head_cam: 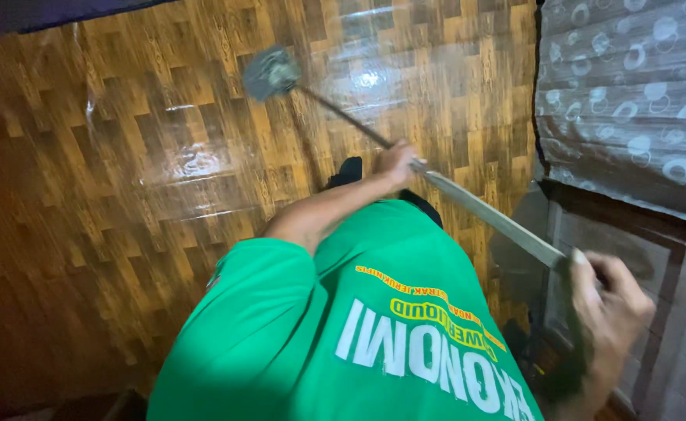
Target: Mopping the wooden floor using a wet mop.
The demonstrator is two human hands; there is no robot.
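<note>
I look down my green shirt (343, 327) at a shiny wood-pattern floor (164, 171). Both hands grip a long mop handle (483, 210) that slants from lower right to upper left. My left hand (396, 165) is closed around the middle of the handle, arm stretched forward. My right hand (608, 312) clasps the upper end near the right edge. The grey mop head (269, 72) rests on the floor far ahead, blurred. Wet glare shows around it.
A curtain or cover with a ring pattern (631, 93) hangs at the right. Below it stands a brown panelled door or cabinet (670, 312). A dark foot or shoe (349, 171) shows just past the shirt hem.
</note>
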